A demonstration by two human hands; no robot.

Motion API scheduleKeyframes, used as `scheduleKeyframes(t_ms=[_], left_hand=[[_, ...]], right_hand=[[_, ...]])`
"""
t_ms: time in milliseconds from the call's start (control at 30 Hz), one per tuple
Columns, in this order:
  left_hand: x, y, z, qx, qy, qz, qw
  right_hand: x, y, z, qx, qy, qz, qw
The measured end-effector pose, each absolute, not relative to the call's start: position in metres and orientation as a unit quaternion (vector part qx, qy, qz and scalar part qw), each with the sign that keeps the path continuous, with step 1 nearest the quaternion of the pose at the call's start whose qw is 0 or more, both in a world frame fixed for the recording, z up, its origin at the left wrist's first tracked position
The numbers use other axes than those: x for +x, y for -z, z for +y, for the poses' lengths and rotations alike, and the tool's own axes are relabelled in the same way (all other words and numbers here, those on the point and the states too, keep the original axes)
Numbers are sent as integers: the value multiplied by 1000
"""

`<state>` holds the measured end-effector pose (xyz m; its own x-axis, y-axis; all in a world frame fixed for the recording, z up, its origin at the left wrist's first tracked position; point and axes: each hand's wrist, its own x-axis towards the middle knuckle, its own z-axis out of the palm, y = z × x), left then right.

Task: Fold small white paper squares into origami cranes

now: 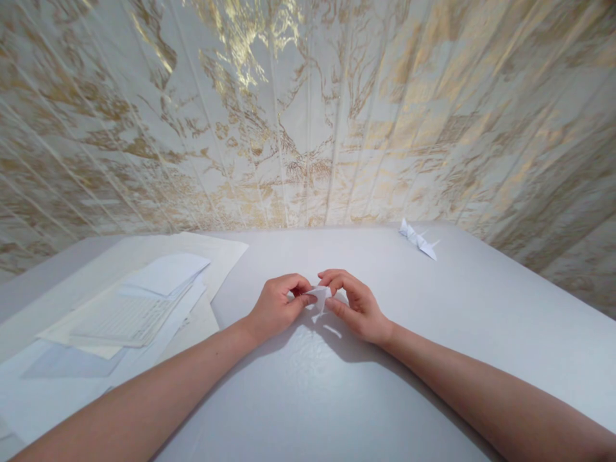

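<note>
A small folded piece of white paper (321,295) is held between my two hands, just above the middle of the table. My left hand (282,300) pinches its left side between thumb and fingers. On the other side, my right hand (356,307) has its thumb and curled fingertips at the paper's right edge. The paper has pointed, creased flaps, one of them hanging down. Some of its folds are hidden behind my fingers.
White folded paper figures (418,239) with pointed tips stand in a row at the table's back right. Sheets of paper (139,308), some with writing, lie overlapped at the left. The white table (260,398) meets a gold-patterned wall (308,128) at its back edge.
</note>
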<state>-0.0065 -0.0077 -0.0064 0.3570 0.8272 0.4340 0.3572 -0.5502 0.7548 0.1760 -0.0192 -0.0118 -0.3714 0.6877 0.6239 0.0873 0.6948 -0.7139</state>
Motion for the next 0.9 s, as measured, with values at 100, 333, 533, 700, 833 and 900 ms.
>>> scheduleKeyframes(t_ms=[100, 333, 533, 700, 833, 900], left_hand=[[-5, 9, -8, 733, -423, 380, 373], [-1, 8, -10, 666, -444, 341, 494], [-2, 4, -10, 652, -432, 355, 512], [-2, 5, -8, 648, -421, 379, 510], [-1, 5, -8, 634, -413, 390, 524], [-1, 5, -7, 623, -410, 387, 542]], right_hand=[[176, 15, -19, -270, -404, -715, 503], [169, 18, -18, -271, -599, -550, 515], [166, 21, -14, -307, -630, -480, 528], [165, 19, -14, -313, -655, -449, 521], [166, 18, -14, -309, -664, -445, 515], [166, 17, -13, -308, -666, -444, 515]])
